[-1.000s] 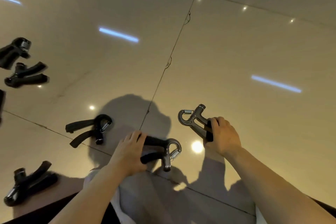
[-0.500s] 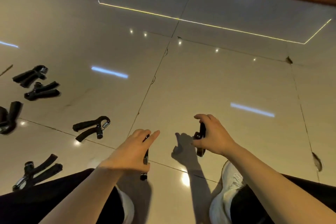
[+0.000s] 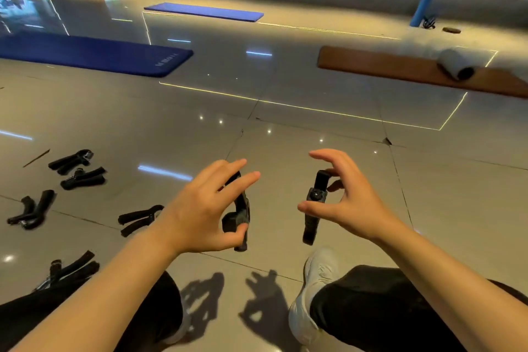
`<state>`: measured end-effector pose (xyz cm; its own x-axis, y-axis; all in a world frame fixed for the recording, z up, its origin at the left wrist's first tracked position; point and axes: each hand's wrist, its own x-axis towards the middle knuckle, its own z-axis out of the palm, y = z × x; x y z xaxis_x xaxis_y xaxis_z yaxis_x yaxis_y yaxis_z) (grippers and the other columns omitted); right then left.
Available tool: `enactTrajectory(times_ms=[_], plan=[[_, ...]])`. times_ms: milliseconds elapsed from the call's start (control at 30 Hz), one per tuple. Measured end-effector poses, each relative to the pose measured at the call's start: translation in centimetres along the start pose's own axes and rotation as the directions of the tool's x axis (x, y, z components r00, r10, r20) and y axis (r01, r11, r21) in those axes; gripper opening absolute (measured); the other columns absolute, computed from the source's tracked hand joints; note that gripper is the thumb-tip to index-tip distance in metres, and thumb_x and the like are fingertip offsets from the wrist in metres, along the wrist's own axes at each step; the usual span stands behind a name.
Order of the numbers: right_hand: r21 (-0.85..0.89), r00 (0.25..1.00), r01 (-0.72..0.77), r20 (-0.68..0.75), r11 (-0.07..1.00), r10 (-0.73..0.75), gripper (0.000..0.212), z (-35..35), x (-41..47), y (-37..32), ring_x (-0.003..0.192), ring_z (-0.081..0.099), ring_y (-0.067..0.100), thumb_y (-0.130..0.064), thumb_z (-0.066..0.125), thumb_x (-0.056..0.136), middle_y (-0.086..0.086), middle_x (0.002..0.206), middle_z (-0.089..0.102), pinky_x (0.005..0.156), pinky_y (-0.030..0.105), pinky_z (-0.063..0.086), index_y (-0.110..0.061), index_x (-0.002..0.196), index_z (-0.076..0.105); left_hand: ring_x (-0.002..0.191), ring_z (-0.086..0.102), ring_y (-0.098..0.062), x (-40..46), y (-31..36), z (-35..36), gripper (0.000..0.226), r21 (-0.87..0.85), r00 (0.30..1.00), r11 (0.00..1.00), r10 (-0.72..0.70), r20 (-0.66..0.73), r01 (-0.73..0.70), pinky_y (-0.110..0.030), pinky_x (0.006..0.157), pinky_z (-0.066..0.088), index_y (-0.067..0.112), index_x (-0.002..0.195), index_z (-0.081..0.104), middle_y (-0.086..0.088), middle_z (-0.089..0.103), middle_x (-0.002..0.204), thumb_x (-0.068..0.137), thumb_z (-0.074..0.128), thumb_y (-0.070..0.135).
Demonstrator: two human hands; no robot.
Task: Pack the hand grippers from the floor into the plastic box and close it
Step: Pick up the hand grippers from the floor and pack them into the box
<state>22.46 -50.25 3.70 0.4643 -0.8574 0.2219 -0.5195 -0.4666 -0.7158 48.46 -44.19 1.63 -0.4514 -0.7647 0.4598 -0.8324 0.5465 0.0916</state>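
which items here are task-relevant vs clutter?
Job:
gripper in left hand
gripper in right hand
five grippers on floor, e.g.
box: not in view

Clutter:
blue mats
brown board
rolled towel

Left hand [image 3: 200, 208] and right hand [image 3: 347, 203] each hold black hand gripper; 5 more on floor [image 3: 285, 94].
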Motion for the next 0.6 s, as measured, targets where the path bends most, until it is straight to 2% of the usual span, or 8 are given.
enactTrajectory(times_ms=[100, 233, 367, 467, 600], plan=[[-0.057, 0.999, 0.051, 0.010, 0.997, -0.050, 0.073, -1.2, -4.0, -2.0, 0.115, 0.038, 0.001, -0.049, 0.077, 0.065, -0.040, 0.121, 0.028, 0.095, 0.027, 0.044, -0.051, 0.123, 0.032, 0.112, 0.054, -0.032, -1.3, 3.8, -3.0, 0.067, 0.087, 0.989, 0.990, 0.118, -0.089, -0.110, -0.038, 0.096, 0.047, 0.012, 0.128, 0.047, -0.016, 0.056, 0.127, 0.071, 0.066, 0.043], [-0.099, 0.996, 0.085, 0.026, 0.992, -0.082, 0.073, -2.1, -8.4, -4.5, 0.114, 0.038, -0.001, -0.051, 0.076, 0.064, -0.034, 0.122, 0.030, 0.096, 0.026, 0.045, -0.050, 0.123, 0.032, 0.102, 0.057, -0.032, -4.2, 8.7, -4.1, 0.056, 0.116, 0.982, 0.990, 0.095, -0.160, -0.077, -0.036, 0.081, 0.053, 0.008, 0.115, 0.060, -0.015, 0.060, 0.115, 0.069, 0.068, 0.040], [-0.071, 0.995, 0.103, 0.010, 0.992, -0.103, 0.074, -1.4, -10.8, -6.6, 0.112, 0.039, 0.000, -0.047, 0.079, 0.066, -0.027, 0.123, 0.031, 0.091, 0.021, 0.041, -0.045, 0.125, 0.035, 0.099, 0.055, -0.035, -6.2, 12.0, -3.4, 0.047, 0.270, 0.995, 0.958, 0.095, 0.026, -0.098, -0.037, 0.066, 0.055, 0.011, 0.104, 0.063, -0.013, 0.058, 0.110, 0.069, 0.061, 0.042], [-0.037, 0.995, 0.103, 0.001, 0.994, -0.103, 0.075, -0.8, -12.9, -6.3, 0.110, 0.041, 0.001, -0.047, 0.080, 0.065, -0.025, 0.124, 0.032, 0.088, 0.018, 0.043, -0.043, 0.126, 0.037, 0.099, 0.057, -0.036, -8.2, 14.1, -3.3, 0.048, 0.338, 0.984, 0.934, 0.064, 0.163, -0.117, -0.037, 0.066, 0.056, 0.014, 0.102, 0.064, -0.013, 0.059, 0.111, 0.069, 0.055, 0.047], [-0.220, 0.968, 0.182, 0.210, 0.958, -0.135, 0.089, -2.6, -15.5, -6.0, 0.113, 0.043, 0.012, -0.051, 0.079, 0.063, -0.019, 0.139, 0.025, 0.090, 0.031, 0.047, -0.046, 0.135, 0.027, 0.098, 0.058, -0.032, -10.0, 16.9, -4.8, 0.051, 0.299, 0.981, 0.951, 0.021, 0.191, -0.078, -0.038, 0.066, 0.056, 0.013, 0.105, 0.061, -0.013, 0.059, 0.113, 0.068, 0.058, 0.048]])
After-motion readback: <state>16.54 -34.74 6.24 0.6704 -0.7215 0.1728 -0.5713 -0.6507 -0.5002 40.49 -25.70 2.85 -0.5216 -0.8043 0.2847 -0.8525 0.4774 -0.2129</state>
